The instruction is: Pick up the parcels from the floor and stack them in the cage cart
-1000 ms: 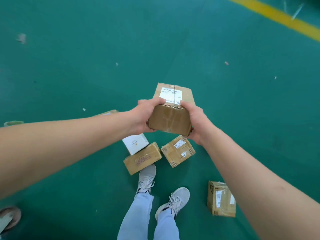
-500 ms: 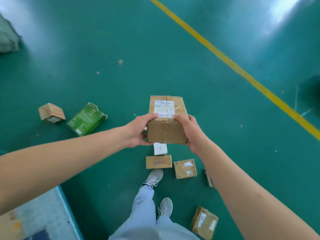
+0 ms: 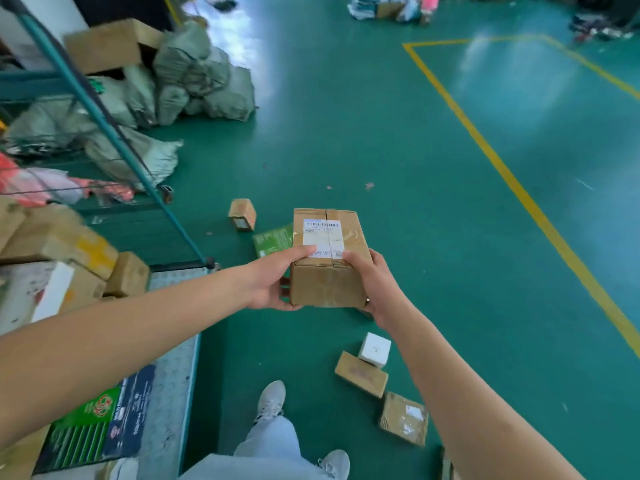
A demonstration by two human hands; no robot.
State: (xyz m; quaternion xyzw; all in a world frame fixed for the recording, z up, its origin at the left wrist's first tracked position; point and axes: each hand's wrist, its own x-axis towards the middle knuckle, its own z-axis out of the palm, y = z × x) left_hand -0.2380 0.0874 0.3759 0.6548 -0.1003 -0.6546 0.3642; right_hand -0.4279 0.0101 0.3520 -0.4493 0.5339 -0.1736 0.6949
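I hold a brown cardboard parcel (image 3: 327,258) with a white label in front of me, above the green floor. My left hand (image 3: 273,282) grips its left side and my right hand (image 3: 372,285) grips its right side, thumbs on top. The cage cart (image 3: 173,341) stands at the left with a teal frame and a grey deck, and several boxes (image 3: 69,251) are stacked in it. On the floor lie more parcels: a small brown box (image 3: 242,214), a green packet (image 3: 272,240), a white box (image 3: 374,348), a flat brown box (image 3: 361,374) and a taped brown box (image 3: 403,418).
Grey-green sacks (image 3: 194,81) are piled beyond the cart at the upper left. A yellow line (image 3: 519,188) marks the floor on the right. My feet in grey sneakers (image 3: 270,401) stand at the bottom centre. More goods lie far off at the top.
The view has swung up and to the left, bringing the cage cart and the sacks into sight. Both hands keep the same grip on the parcel, which has risen further from the floor parcels.
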